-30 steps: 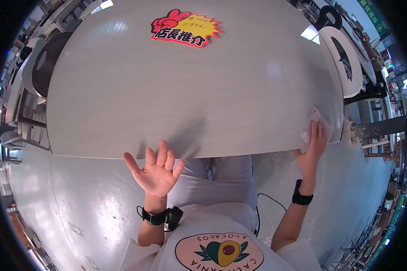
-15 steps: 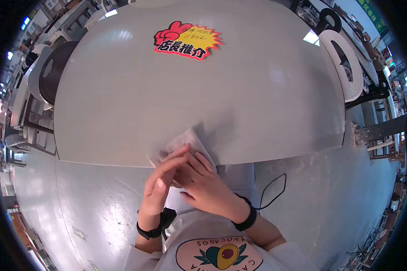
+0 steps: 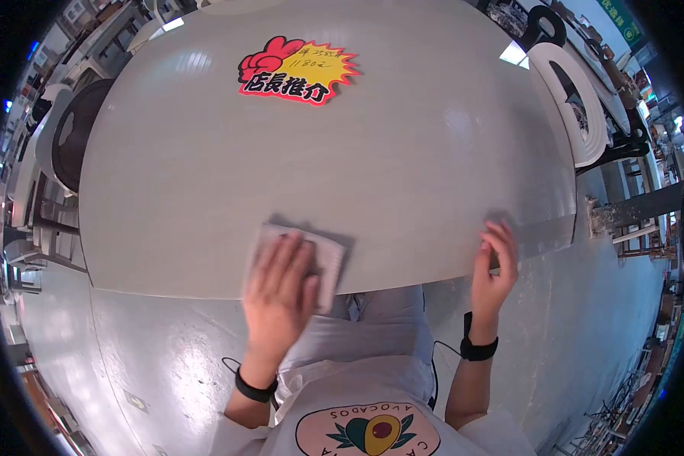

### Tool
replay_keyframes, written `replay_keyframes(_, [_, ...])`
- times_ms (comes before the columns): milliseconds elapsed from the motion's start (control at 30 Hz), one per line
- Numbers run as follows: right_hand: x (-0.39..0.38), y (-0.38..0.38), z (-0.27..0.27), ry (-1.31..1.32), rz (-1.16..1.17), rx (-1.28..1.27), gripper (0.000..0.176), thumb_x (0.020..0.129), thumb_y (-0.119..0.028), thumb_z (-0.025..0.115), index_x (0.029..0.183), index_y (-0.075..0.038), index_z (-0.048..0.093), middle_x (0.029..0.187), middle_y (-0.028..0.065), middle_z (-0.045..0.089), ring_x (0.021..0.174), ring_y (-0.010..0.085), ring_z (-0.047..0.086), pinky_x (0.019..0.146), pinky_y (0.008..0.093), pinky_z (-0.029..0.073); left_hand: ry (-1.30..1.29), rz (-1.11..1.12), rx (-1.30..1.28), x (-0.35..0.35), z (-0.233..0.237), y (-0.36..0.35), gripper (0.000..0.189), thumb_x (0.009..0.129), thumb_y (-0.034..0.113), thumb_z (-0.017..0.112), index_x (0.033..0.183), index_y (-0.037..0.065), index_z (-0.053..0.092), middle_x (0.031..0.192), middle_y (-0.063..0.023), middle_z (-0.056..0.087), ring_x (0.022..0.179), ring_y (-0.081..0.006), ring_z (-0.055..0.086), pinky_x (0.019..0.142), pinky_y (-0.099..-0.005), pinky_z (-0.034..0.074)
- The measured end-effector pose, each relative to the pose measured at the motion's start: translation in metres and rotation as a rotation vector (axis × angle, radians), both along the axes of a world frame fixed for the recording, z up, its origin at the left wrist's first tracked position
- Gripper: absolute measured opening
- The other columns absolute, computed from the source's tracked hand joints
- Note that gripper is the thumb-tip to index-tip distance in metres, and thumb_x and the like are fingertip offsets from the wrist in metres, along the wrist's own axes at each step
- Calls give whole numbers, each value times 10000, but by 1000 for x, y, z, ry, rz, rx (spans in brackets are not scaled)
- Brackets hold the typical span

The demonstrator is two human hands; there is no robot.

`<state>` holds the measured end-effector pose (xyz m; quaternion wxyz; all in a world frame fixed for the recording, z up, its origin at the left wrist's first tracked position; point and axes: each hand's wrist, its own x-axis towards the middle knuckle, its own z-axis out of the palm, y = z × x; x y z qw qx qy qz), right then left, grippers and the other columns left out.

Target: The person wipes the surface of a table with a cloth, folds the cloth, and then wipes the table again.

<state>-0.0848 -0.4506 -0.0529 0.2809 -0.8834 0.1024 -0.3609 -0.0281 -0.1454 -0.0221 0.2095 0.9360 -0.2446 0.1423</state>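
The left hand [image 3: 280, 292] lay flat, fingers spread, on a folded pale grey cloth [image 3: 300, 257] that rested at the near edge of the broad, grey, wood-grain table [image 3: 403, 144]. The right hand [image 3: 494, 266] gripped that same near edge further along, fingers curled over the top. A red and yellow starburst paper sign [image 3: 296, 70] with black characters lay on the far part of the table, well apart from both hands. White moulded chairs [image 3: 577, 106] stood beside the table's right end.
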Motion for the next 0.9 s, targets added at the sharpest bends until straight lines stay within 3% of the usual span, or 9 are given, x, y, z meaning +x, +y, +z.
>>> replay_keyframes(133, [6,-2,-7,-9,-136,-134,183,865,35,545,978,-58,656,1157,84,662,1181,321,560,971,425,427,-3,270,39,14,-12,73,454,919,224,531,1318,9,536,1406,-160,487,1337,-364,403,1115,-453,308])
replay_keyframes(233, [7,-3,-14,24,-92,-99,198,869,13,509,975,-61,660,1176,82,667,1158,306,570,1012,438,381,-30,478,101,19,-29,153,486,1000,297,414,1385,4,465,1454,-169,433,1382,-370,336,1140,-442,254])
replay_keyframes(300, [8,-2,-18,7,-104,-110,209,864,1,497,961,-65,669,1184,79,671,1148,288,574,1018,430,367,-77,606,39,22,-48,210,517,1019,368,373,1424,51,429,1497,-125,387,1420,-337,273,1153,-467,201])
replay_keyframes(433, [7,-3,-22,-23,-111,-139,222,856,-2,493,932,-77,687,1172,71,683,1134,269,579,1014,402,354,-3,969,157,30,-54,236,576,1012,501,298,1479,171,365,1548,-33,316,1462,-263,185,1161,-519,82])
replay_keyframes(533, [5,-3,-20,4,-131,-169,219,857,-5,495,917,-80,691,1156,66,691,1123,264,582,999,387,353,-2,998,208,30,-55,220,553,1014,458,335,1474,154,373,1540,-47,333,1457,-264,206,1162,-517,77])
replay_keyframes(633, [6,-4,-22,-15,-118,-170,215,857,-6,500,914,-82,692,1150,60,693,1121,263,583,992,385,352,1,741,292,27,-47,175,532,1008,410,381,1465,139,387,1530,-64,350,1448,-271,233,1159,-527,80])
replay_keyframes(733, [8,-3,-24,-41,-118,-138,212,854,-5,505,916,-83,692,1143,52,697,1121,260,583,991,386,352,32,513,257,21,-24,99,535,961,337,466,1428,79,422,1500,-141,376,1415,-307,304,1149,-512,148])
replay_keyframes(900, [6,-3,-22,-47,-115,-163,213,850,-5,506,920,-87,690,1136,46,699,1121,263,584,989,389,351,78,176,217,10,0,-11,586,911,342,533,1396,27,447,1492,-158,384,1402,-329,323,1139,-525,186])
